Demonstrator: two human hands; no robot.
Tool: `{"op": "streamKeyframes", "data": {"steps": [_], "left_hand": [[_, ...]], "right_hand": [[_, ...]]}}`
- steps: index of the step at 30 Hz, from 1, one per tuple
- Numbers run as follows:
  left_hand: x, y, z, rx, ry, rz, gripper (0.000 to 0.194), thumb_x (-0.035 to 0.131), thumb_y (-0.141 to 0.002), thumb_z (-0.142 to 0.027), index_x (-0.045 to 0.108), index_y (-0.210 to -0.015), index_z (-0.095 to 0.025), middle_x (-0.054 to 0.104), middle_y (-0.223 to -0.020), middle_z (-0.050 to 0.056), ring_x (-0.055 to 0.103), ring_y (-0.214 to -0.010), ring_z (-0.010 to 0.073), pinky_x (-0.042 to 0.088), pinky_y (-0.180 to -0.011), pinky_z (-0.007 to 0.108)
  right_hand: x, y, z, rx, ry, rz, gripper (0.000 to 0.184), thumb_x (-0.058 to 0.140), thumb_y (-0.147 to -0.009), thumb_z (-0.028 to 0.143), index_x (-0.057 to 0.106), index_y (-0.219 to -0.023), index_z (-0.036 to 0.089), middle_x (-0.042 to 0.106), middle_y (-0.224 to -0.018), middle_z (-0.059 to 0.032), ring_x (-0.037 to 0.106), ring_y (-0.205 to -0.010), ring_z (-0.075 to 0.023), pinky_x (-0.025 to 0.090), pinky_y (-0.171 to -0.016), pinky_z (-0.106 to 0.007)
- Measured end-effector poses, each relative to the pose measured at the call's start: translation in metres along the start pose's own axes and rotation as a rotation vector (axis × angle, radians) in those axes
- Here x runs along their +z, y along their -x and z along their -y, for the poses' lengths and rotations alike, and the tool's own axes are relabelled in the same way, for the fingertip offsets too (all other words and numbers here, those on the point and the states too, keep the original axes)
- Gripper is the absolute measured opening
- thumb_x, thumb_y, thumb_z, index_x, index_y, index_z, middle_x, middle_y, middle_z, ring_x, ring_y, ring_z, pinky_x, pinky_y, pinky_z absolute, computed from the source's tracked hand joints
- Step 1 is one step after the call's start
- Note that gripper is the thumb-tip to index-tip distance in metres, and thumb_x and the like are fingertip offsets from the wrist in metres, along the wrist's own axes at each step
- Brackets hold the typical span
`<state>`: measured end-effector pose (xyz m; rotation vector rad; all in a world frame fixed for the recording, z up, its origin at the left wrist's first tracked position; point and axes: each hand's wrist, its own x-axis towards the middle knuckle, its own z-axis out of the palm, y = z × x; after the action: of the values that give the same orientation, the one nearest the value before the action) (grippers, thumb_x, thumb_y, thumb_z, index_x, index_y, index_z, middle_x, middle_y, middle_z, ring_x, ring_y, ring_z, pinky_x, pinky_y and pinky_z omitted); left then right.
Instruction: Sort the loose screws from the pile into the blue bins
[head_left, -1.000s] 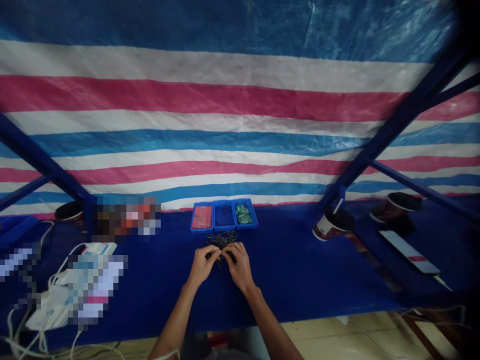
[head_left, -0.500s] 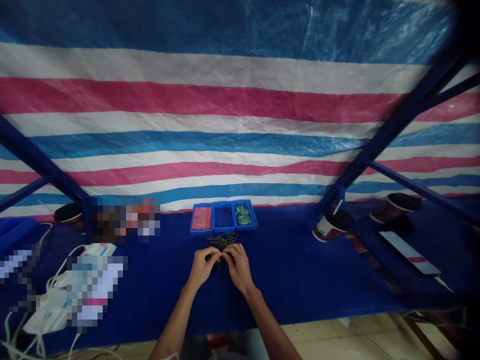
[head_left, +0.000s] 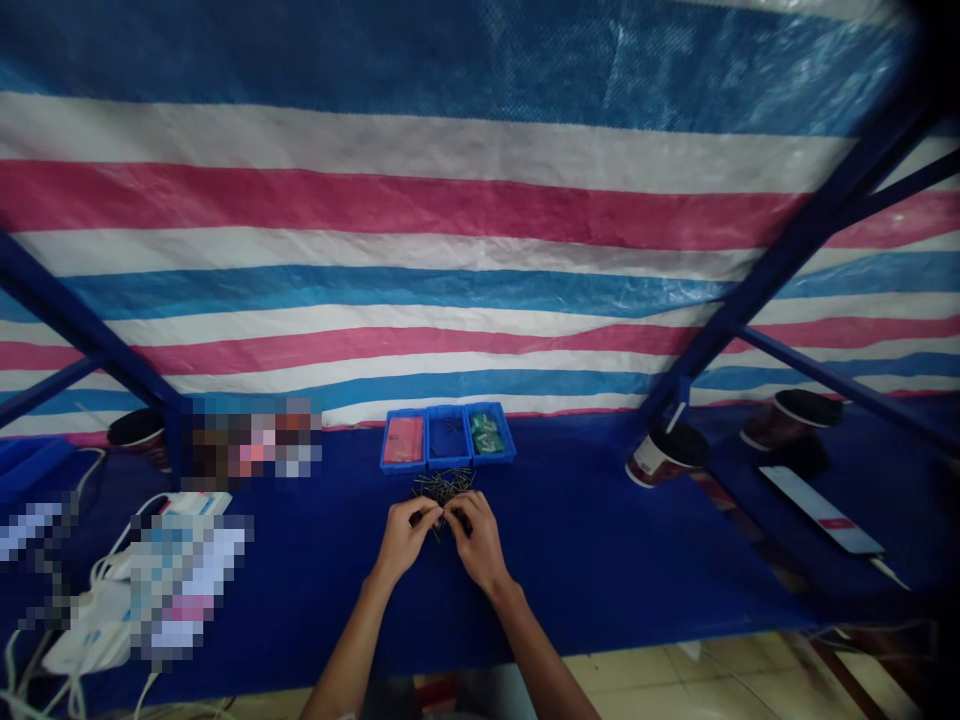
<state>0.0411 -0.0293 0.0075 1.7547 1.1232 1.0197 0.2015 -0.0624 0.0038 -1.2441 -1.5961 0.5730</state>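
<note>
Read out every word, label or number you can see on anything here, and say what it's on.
No text can be read.
The label on the lidded cup: too small and blurred to read.
The phone screen: too small to read; only a red mark shows.
The pink packet and green packet in the blue bins: too small to read.
The white package: pixelated, unreadable.

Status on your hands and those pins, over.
Left hand, right hand: together, fingers closed on loose metal pins. Pile sits just short of three blue plastic bins.
</note>
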Motion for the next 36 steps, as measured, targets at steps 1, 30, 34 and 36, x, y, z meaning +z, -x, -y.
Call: {"op": "streamKeyframes", "data": {"steps": [1, 30, 34, 36], "left_hand": [[0.0000, -0.0001, 0.0000, -0.003, -0.001, 0.000, 0.030, 0.059, -0.093, -0.035, 0.068, -0.072, -0.015, 0.067, -0.067, 0.001, 0.060, -0.063, 0.0145, 0.043, -0.062, 0.021], [0.0004, -0.0005, -0.0032, -0.008, -0.010, 0.000, 0.031, 0.058, -0.092, -0.036, 0.068, -0.071, -0.016, 0.067, -0.067, 0.002, 0.060, -0.063, 0.0155, 0.043, -0.062, 0.022], [0.0004, -0.0009, -0.0039, -0.003, -0.002, -0.003, 0.030, 0.059, -0.092, -0.035, 0.069, -0.071, -0.015, 0.067, -0.066, 0.002, 0.060, -0.063, 0.0154, 0.043, -0.062, 0.022], [0.0003, -0.0011, -0.0043, 0.002, -0.001, -0.004, 0.030, 0.059, -0.092, -0.035, 0.069, -0.072, -0.015, 0.067, -0.066, 0.003, 0.060, -0.064, 0.0154, 0.043, -0.063, 0.022]], "right_hand": [[-0.0001, 0.0000, 0.0003, 0.002, 0.001, 0.001, 0.012, 0.054, -0.097, 0.020, 0.064, -0.091, 0.023, 0.064, -0.094, -0.0049, 0.056, -0.093, -0.0222, 0.046, -0.081, -0.036], [-0.0008, -0.0001, 0.0005, 0.015, 0.002, -0.005, 0.015, 0.054, -0.098, 0.026, 0.065, -0.090, 0.023, 0.065, -0.092, -0.0058, 0.057, -0.091, -0.0232, 0.046, -0.080, -0.037], [-0.0011, -0.0001, 0.0008, 0.014, -0.003, -0.002, 0.015, 0.054, -0.098, 0.026, 0.065, -0.089, 0.023, 0.064, -0.091, -0.0059, 0.056, -0.092, -0.0236, 0.046, -0.080, -0.037], [-0.0011, -0.0002, 0.0007, 0.015, -0.004, 0.000, 0.015, 0.054, -0.098, 0.025, 0.065, -0.088, 0.023, 0.064, -0.091, -0.0054, 0.056, -0.091, -0.0232, 0.046, -0.081, -0.037]]}}
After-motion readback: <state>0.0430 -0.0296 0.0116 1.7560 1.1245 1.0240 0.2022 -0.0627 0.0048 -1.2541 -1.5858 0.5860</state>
